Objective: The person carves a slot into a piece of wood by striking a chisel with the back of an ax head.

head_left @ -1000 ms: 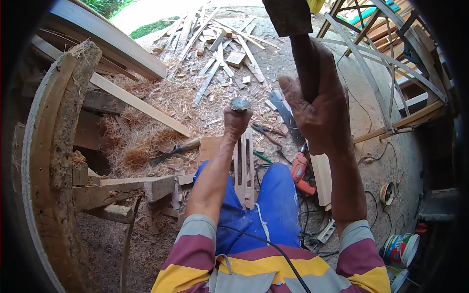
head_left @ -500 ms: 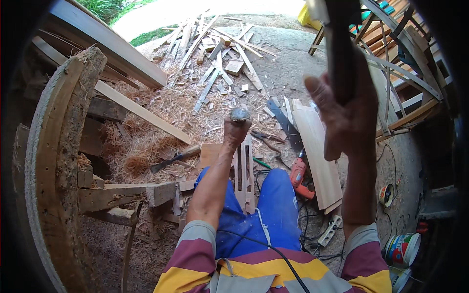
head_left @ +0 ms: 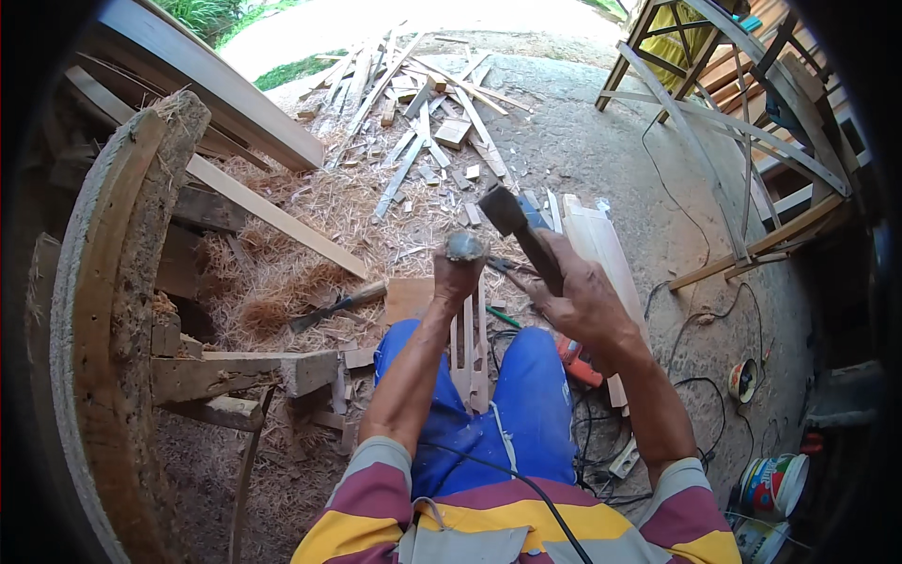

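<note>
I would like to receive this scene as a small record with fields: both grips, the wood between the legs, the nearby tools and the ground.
Left grip: closed around a tool seen end-on; only its rounded end shows
Right grip: closed around the handle of a hammer
Hammer head: near the rounded end
Between the legs: slotted wooden piece
Tools, right side: red drill and pliers, both partly hidden
Tool, left side: wooden-handled blade
Ground: shavings, heaped offcuts
</note>
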Available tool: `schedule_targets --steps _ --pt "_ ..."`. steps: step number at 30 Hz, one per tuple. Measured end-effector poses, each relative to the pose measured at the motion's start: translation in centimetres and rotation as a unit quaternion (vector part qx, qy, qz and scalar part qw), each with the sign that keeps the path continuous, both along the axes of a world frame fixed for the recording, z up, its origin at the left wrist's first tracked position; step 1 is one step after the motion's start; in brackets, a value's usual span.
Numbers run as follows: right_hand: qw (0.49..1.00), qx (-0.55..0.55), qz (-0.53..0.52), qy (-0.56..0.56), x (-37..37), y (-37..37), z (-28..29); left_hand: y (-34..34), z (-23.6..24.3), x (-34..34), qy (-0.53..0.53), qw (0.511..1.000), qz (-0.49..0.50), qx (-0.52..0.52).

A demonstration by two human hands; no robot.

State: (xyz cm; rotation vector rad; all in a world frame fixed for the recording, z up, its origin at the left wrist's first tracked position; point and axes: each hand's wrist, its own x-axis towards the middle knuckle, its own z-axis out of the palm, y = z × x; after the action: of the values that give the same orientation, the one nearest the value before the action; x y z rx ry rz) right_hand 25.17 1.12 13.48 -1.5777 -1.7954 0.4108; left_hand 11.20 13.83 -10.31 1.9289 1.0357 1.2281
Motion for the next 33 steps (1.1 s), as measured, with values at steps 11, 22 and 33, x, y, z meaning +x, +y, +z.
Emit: schedule_targets --steps 11,22,33 --pt "0.935 -0.251 0.026 -0.248 -2.4 4.1 -7.3 3.6 -0.6 -0.5 -0.098 0.992 -0.05 -0.053" --pt "0.982 -0.136 -0.075 0.111 -1.6 -4.4 -7.9 11.0 1.7 3.0 -0.128 0.89 0.032 -0.437" --pt "0.962 -0.222 -0.133 0.082 1.4 -8.7 -14.9 4.7 9.3 -1.8 -0.007 0.999 -0.019 0.049"
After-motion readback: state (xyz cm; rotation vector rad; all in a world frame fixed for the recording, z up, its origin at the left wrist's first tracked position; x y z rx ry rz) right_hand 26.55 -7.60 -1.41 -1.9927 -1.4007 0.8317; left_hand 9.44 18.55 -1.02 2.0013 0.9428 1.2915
